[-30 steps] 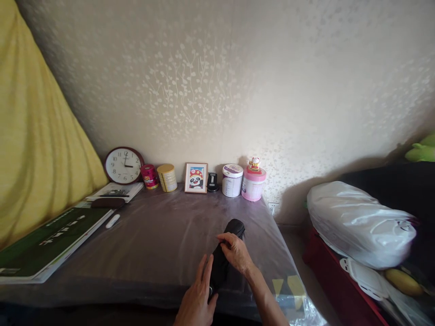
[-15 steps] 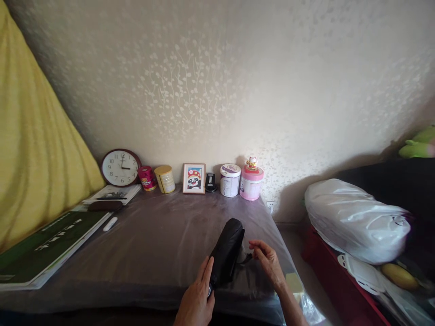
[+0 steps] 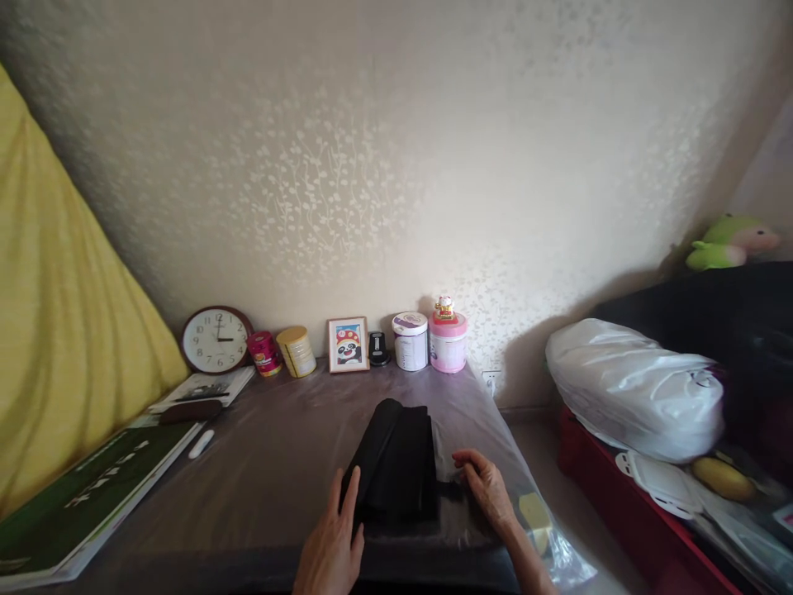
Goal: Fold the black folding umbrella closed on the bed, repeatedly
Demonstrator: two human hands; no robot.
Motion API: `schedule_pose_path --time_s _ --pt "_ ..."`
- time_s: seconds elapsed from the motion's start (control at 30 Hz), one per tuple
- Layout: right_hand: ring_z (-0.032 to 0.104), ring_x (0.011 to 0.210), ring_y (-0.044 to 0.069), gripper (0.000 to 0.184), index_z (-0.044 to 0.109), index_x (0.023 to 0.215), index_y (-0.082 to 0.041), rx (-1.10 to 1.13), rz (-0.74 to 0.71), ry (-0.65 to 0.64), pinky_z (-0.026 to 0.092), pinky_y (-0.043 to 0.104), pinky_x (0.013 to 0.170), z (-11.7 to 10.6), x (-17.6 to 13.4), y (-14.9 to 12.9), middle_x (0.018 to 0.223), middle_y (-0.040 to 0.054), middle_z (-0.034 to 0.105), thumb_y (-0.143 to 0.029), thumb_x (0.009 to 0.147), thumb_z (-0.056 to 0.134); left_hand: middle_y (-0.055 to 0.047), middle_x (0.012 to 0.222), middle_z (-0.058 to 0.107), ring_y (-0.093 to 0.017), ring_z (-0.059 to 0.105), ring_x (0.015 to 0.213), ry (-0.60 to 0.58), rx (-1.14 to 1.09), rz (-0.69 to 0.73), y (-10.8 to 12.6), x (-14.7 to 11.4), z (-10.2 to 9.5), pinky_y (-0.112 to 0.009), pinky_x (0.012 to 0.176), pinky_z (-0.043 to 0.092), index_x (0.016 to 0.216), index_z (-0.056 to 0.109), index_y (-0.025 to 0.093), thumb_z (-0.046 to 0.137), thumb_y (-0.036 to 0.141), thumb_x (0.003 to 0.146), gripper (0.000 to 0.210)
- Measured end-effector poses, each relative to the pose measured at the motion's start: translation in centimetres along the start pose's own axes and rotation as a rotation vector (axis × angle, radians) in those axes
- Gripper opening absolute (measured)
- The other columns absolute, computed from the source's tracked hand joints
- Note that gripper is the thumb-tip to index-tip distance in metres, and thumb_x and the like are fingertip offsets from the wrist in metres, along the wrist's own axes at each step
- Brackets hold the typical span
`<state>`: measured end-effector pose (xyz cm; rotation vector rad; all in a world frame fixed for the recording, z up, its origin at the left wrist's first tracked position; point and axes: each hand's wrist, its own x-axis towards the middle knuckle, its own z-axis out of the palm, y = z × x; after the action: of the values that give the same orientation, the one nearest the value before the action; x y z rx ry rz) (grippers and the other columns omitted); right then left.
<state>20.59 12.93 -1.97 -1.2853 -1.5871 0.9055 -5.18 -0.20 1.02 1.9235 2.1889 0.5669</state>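
Note:
A black folding umbrella (image 3: pixel 396 463) lies on the covered table, its cloth partly unrolled into a wide flap on the right. My left hand (image 3: pixel 334 529) grips its near left end, fingers along the side and thumb toward the cloth. The handle is hidden by that hand. To the right of the flap, my right hand (image 3: pixel 486 483) is closed in a pinch on the umbrella's dark strap (image 3: pixel 449 489), which runs from the cloth's edge to the fingertips.
Along the wall stand a clock (image 3: pixel 216 340), tins (image 3: pixel 296 351), a picture frame (image 3: pixel 348 345) and tubs (image 3: pixel 410 341). A green book (image 3: pixel 92 496) lies left, beside a white object (image 3: pixel 201 445). Right of the table sits a red box (image 3: pixel 607 487) under a white bag (image 3: pixel 638 388).
The umbrella's rolled cloth has loosened and spread to the right. My left hand has shifted a little left, while my right hand stays nearly in place. The view has tilted slightly up.

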Motion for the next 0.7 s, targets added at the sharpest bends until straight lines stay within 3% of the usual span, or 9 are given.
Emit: schedule_pose_path --time_s 0.13,0.23,0.27,0.33,0.4,0.5,0.6,0.67,0.7 --pt "0.062 0.072 0.02 0.029 0.065 0.083 -0.019 -0.042 -0.045 0.023 0.046 0.03 0.069 0.1 -0.2 -0.3 0.076 0.005 0.068 -0.029 0.072 0.04 -0.014 0.149 0.012 -0.017 0.062 0.094 -0.048 0.066 -0.004 0.1 0.9 0.4 -0.027 0.068 0.048 0.14 0.001 0.025 0.024 0.005 0.074 0.073" --pt "0.062 0.072 0.02 0.029 0.065 0.081 -0.019 -0.039 -0.06 0.034 0.046 0.03 0.069 0.2 -0.1 -0.2 0.075 0.0044 0.068 -0.027 0.071 0.039 -0.014 0.141 0.032 -0.016 0.062 0.092 -0.083 -0.12 -0.04 -0.1 1.6 -0.4 -0.024 0.065 0.048 0.141 0.005 0.022 0.032 0.011 0.072 0.074" --pt "0.062 0.072 0.019 0.029 0.065 0.081 -0.019 -0.04 -0.063 0.039 0.046 0.03 0.069 0.2 -0.1 -0.2 0.075 0.004 0.068 -0.027 0.071 0.038 -0.013 0.132 0.044 -0.015 0.063 0.084 -0.114 -0.244 -0.077 0.0 1.6 -1.0 -0.023 0.059 0.047 0.14 0.006 0.022 0.036 0.015 0.072 0.074" --pt "0.063 0.073 0.019 0.03 0.066 0.08 -0.02 -0.047 -0.071 0.053 0.046 0.029 0.069 0.2 -0.1 -0.1 0.074 0.0036 0.068 -0.026 0.07 0.038 -0.005 0.093 0.064 -0.013 0.059 0.057 -0.185 -0.531 -0.182 0.3 1.4 -2.4 -0.022 0.044 0.041 0.138 0.01 0.021 0.042 0.024 0.072 0.073" --pt "0.063 0.075 0.02 0.03 0.066 0.079 -0.02 -0.055 -0.084 0.067 0.046 0.03 0.071 0.2 -0.1 0.0 0.077 0.0039 0.069 -0.025 0.07 0.038 0.006 0.059 0.055 -0.01 0.049 0.043 -0.234 -0.8 -0.271 0.9 0.7 -3.9 -0.019 0.039 0.035 0.127 0.027 0.02 0.047 0.033 0.072 0.06" --pt "0.062 0.078 0.021 0.031 0.066 0.078 -0.019 -0.062 -0.097 0.075 0.045 0.03 0.072 0.0 -0.2 -0.3 0.079 0.005 0.069 -0.026 0.069 0.038 0.01 0.049 0.044 -0.007 0.043 0.042 -0.29 -0.986 -0.286 1.9 -0.4 -5.1 -0.017 0.041 0.033 0.089 0.045 0.02 0.052 0.046 0.072 0.032" --pt "0.062 0.074 0.021 0.03 0.066 0.075 -0.02 -0.061 -0.108 0.061 0.045 0.03 0.069 -0.1 -0.4 -0.7 0.074 0.0043 0.068 -0.027 0.068 0.038 0.006 0.05 0.051 -0.012 0.051 0.045 -0.218 -0.731 -0.187 2.7 -0.8 -5.0 -0.022 0.046 0.039 0.095 0.047 0.02 0.048 0.045 0.075 0.032" --pt "0.062 0.073 0.022 0.029 0.066 0.073 -0.021 -0.02 -0.115 0.07 0.045 0.031 0.069 -0.2 -0.5 -0.9 0.071 0.004 0.068 -0.028 0.065 0.039 -0.006 0.087 0.065 -0.02 0.064 0.081 -0.042 -0.39 -0.072 2.9 -0.8 -4.6 -0.028 0.068 0.048 0.11 0.046 0.018 0.05 0.031 0.07 0.042" --pt "0.062 0.074 0.023 0.028 0.067 0.071 -0.022 0.012 -0.122 0.085 0.045 0.032 0.07 -0.3 -0.5 -0.9 0.071 0.0042 0.068 -0.029 0.064 0.04 -0.011 0.11 0.061 -0.023 0.06 0.099 0.011 -0.247 -0.011 2.9 -0.8 -4.5 -0.03 0.08 0.047 0.117 0.043 0.017 0.049 0.025 0.068 0.05"
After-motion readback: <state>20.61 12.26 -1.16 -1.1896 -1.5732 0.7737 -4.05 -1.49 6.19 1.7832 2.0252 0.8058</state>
